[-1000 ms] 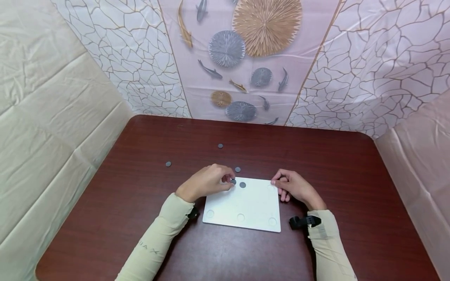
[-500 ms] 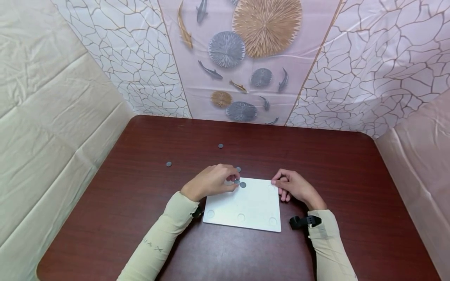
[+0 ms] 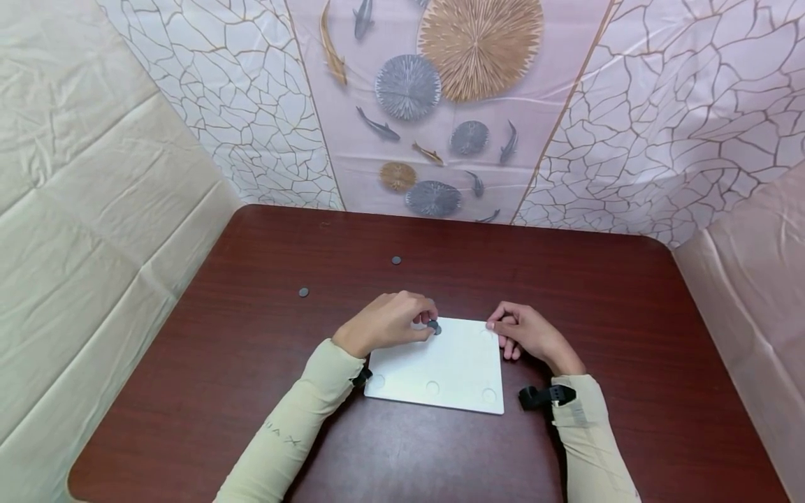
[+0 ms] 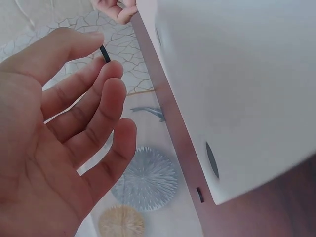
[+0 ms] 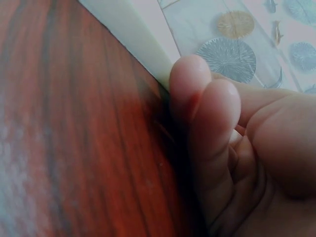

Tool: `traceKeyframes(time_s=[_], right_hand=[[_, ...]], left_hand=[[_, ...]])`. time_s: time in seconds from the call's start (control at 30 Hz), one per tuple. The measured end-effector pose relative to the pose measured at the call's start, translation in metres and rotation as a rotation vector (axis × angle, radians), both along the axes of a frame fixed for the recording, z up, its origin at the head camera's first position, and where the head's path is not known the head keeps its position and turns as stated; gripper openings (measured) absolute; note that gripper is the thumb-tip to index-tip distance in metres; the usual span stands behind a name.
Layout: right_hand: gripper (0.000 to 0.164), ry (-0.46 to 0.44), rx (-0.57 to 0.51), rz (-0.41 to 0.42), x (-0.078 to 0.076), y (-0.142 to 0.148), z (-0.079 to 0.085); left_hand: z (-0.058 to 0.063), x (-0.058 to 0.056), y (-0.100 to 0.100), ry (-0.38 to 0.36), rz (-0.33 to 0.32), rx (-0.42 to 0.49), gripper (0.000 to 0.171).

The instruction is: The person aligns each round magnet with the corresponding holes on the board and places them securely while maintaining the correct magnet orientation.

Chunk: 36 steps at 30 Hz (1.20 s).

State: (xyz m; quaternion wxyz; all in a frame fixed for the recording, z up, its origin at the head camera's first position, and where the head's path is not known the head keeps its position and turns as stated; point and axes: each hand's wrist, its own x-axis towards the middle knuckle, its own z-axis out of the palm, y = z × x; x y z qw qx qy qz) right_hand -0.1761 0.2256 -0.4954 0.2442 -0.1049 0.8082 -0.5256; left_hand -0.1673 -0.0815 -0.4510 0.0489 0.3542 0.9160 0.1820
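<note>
My left hand (image 3: 390, 325) is over the back edge of a white board (image 3: 449, 367) with round recesses. Between thumb and fingertip it pinches a dark round disc (image 4: 104, 53), seen edge-on in the left wrist view. Another grey disc (image 3: 438, 330) lies on the board right beside the pinched one. A further disc (image 4: 212, 159) sits near a board corner in the left wrist view; my left hand covers that corner in the head view. My right hand (image 3: 528, 332) grips the board's back right corner, its fingertips (image 5: 190, 74) against the edge.
Two grey discs lie on the dark red table (image 3: 566, 279): one disc (image 3: 396, 260) behind the board, one disc (image 3: 304, 293) to the left. Three round recesses, such as the middle recess (image 3: 432, 388), line the board's front. Patterned cloth (image 3: 472, 161) hangs behind.
My left hand has slid right with the pinched disc, up to the disc on the board. It now hides a disc behind the board's back edge. The right hand has stayed put.
</note>
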Motion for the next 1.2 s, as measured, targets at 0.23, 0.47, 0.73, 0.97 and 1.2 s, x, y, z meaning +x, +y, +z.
traceKeyframes(time_s=[0.23,0.47,0.73,0.97,1.2], right_hand=[[0.017,-0.025,0.035,-0.022,0.001,0.002,-0.002],[0.016,-0.026,0.040,-0.033,0.001,0.002,-0.004],[0.017,-0.028,0.017,-0.020,-0.001,-0.001,-0.004],[0.018,-0.027,0.007,-0.017,-0.002,-0.002,-0.003],[0.019,-0.022,0.024,-0.009,-0.002,-0.002,-0.003]], left_hand=[[0.001,-0.001,0.010,-0.013,-0.037,-0.016,0.017],[0.000,-0.002,0.018,-0.012,-0.047,-0.034,0.019],[-0.006,-0.004,0.026,0.002,-0.048,-0.056,0.024],[-0.007,-0.005,0.034,-0.002,-0.051,-0.041,0.023],[-0.006,-0.005,0.040,0.000,-0.060,-0.023,0.024]])
